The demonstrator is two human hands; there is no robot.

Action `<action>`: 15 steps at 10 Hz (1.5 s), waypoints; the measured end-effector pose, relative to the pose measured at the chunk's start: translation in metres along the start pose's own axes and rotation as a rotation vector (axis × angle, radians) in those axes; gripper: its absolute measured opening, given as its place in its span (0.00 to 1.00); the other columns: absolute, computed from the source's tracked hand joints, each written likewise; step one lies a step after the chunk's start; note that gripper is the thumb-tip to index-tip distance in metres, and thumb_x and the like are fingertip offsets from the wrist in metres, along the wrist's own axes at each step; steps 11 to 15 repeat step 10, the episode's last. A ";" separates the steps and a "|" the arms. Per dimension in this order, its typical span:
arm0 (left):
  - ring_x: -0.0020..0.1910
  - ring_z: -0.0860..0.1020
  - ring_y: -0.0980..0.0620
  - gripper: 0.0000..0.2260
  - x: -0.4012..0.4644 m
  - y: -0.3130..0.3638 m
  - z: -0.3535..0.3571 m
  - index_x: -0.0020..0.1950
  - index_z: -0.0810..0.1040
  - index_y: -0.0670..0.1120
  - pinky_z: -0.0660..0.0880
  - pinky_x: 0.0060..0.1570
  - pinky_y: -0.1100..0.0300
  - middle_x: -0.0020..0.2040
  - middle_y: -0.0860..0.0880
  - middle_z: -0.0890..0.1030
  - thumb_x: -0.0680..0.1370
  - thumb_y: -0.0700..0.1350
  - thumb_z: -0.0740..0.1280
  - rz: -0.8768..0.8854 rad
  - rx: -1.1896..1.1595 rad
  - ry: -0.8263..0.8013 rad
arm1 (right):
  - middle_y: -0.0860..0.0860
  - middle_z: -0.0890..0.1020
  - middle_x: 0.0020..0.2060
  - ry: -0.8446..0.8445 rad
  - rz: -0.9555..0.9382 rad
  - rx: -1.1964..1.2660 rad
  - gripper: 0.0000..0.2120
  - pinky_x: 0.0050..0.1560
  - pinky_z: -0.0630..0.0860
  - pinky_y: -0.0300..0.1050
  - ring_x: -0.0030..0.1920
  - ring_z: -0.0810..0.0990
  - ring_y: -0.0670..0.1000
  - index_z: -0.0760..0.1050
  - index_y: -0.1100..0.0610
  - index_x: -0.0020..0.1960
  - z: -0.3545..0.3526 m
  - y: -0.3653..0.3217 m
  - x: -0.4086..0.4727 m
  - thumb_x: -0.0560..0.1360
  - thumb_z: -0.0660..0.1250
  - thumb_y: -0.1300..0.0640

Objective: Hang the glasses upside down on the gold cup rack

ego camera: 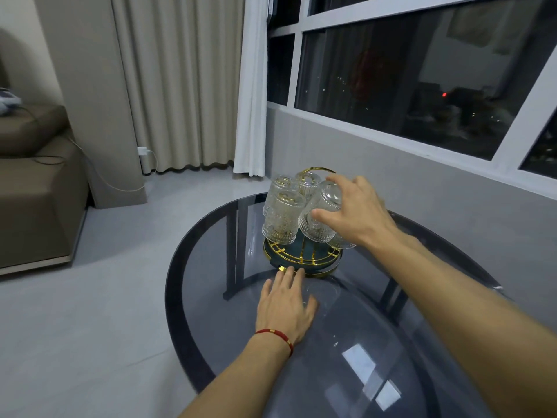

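The gold cup rack (pixel 301 258) stands on the far part of a round smoked-glass table (pixel 346 342), with a gold ring handle on top. Several clear patterned glasses hang on it upside down and tilted outward; the front left glass (pixel 281 218) is nearest me. My right hand (pixel 354 211) grips the front right glass (pixel 320 215) by its upturned base, on the rack. A further glass shows below my right wrist. My left hand (pixel 286 303) lies flat on the table, fingers spread, fingertips touching the rack's base rim.
A window wall runs close behind and to the right of the table. Curtains hang at the back, and a brown sofa (pixel 33 188) stands at the left. Pale floor lies between the sofa and the table.
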State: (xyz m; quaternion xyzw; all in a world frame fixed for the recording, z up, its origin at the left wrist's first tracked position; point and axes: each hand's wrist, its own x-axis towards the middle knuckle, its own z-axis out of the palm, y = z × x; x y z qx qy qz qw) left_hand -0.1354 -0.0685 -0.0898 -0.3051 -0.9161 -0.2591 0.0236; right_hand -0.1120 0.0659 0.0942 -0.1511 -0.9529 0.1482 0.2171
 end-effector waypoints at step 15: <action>0.70 0.72 0.48 0.22 -0.023 0.016 -0.025 0.72 0.73 0.49 0.71 0.69 0.50 0.70 0.48 0.77 0.77 0.47 0.66 -0.029 -0.123 0.123 | 0.54 0.61 0.84 -0.001 -0.083 -0.168 0.31 0.78 0.61 0.59 0.83 0.59 0.55 0.57 0.53 0.84 0.015 0.046 -0.077 0.84 0.60 0.49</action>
